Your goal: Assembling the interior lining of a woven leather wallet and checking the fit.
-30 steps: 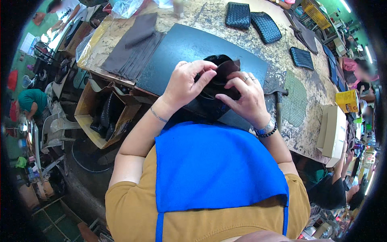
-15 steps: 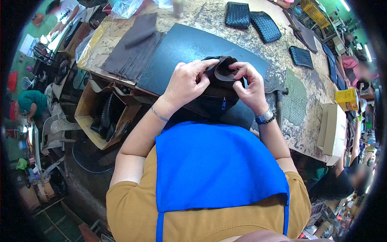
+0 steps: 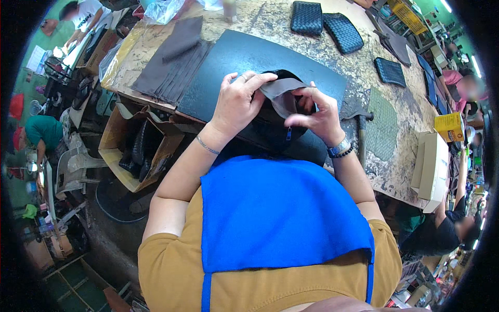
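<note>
Left hand (image 3: 240,101) and right hand (image 3: 314,112) each pinch a grey lining flap (image 3: 283,93) folded over a black pouch (image 3: 270,130), above a black cutting mat (image 3: 228,62).

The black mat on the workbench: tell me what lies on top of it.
On the black mat sits a black pouch, held by the left hand and right hand. The mat beneath is hidden.

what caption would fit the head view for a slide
Both hands, left hand and right hand, fold a grey-brown leather flap on a black zippered pouch over a black rectangular mat.
</note>
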The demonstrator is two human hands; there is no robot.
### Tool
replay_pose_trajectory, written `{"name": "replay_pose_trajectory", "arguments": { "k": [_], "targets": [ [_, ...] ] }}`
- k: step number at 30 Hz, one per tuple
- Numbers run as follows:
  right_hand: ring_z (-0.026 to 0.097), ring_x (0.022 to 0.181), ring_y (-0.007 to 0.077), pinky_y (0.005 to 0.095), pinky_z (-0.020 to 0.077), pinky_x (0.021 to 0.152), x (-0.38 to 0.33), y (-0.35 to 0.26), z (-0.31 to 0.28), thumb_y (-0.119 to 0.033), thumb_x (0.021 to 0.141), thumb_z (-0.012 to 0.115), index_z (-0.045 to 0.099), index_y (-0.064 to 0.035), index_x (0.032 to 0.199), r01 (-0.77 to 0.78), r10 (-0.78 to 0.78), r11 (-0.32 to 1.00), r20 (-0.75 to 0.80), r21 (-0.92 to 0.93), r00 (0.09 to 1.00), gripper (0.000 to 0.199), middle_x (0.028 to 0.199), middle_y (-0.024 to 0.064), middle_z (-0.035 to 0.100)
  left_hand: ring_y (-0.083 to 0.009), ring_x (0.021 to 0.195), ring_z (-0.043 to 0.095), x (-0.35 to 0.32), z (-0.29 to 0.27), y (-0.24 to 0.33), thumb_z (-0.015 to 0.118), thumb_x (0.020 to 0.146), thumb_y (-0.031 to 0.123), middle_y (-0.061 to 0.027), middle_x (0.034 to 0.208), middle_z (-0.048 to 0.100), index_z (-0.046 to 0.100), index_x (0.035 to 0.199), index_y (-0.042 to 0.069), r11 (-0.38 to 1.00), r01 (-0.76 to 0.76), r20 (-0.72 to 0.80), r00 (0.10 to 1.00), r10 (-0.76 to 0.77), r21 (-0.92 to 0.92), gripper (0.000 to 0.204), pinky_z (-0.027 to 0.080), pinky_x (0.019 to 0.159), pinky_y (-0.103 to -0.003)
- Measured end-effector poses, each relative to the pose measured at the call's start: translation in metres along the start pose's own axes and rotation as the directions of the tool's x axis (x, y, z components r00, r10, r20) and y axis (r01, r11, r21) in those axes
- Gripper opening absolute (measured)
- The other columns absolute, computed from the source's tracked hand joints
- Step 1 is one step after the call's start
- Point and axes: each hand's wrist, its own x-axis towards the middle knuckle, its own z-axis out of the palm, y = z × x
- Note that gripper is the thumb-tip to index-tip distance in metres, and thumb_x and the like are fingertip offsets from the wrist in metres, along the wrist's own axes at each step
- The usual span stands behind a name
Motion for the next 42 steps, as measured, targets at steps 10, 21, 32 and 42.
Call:
{"name": "replay_pose_trajectory", "arguments": {
  "k": [10, 21, 32, 42],
  "targets": [
    [0.066, 0.075, 0.0245, 0.0599, 0.0368, 0.103, 0.008, -0.011, -0.007, -0.026, 0.076, 0.080, 0.067, -0.0105, 0.090, 0.298, -0.258, 0.885, 0.156, -0.358, 0.954, 0.024, 0.078, 0.0023, 0.066, -0.0222, 0.105, 0.061, 0.000, 0.004, -0.002, 0.060, 0.079, 0.001, -0.0042, 0.105, 0.065, 0.067, 0.111, 0.015, 0.992, -0.054, -0.035, 0.998, 0.058, 0.113, 0.036, 0.036, 0.101, -0.051],
    [0.066, 0.071, 0.0222, 0.0526, 0.0395, 0.105, 0.008, -0.018, -0.007, -0.027, 0.069, 0.085, 0.065, -0.0089, 0.094, 0.161, -0.153, 0.983, 0.085, -0.091, 0.984, 0.037, 0.078, 0.0058, 0.065, -0.0231, 0.095, 0.064, 0.000, 0.003, -0.005, 0.060, 0.079, 0.002, -0.0013, 0.100, 0.066, 0.068, 0.106, 0.017, 0.990, -0.060, -0.011, 0.998, 0.062, 0.126, 0.033, 0.037, 0.102, -0.055],
    [0.068, 0.082, 0.0278, 0.0593, 0.0345, 0.105, 0.016, -0.014, -0.008, -0.014, 0.087, 0.067, 0.062, -0.0099, 0.098, 0.111, -0.095, 0.980, 0.096, -0.168, 0.991, 0.012, 0.095, 0.0047, 0.069, -0.0188, 0.089, 0.063, -0.001, -0.006, -0.008, 0.068, 0.084, 0.021, -0.0010, 0.085, 0.065, 0.070, 0.099, 0.017, 0.975, -0.162, 0.053, 0.986, 0.156, 0.152, 0.016, 0.035, 0.102, -0.051],
    [0.068, 0.082, 0.0290, 0.0723, 0.0185, 0.105, 0.028, -0.009, -0.004, -0.025, 0.093, 0.059, 0.065, -0.0132, 0.102, 0.036, 0.157, 0.899, 0.397, -0.437, 0.904, 0.016, 0.080, 0.0077, 0.069, -0.0201, 0.099, 0.061, 0.013, -0.006, 0.000, 0.067, 0.084, 0.023, -0.0021, 0.105, 0.065, 0.071, 0.086, 0.013, 0.950, -0.200, 0.121, 0.977, 0.176, 0.238, 0.010, 0.034, 0.102, -0.054]
  ]
}}
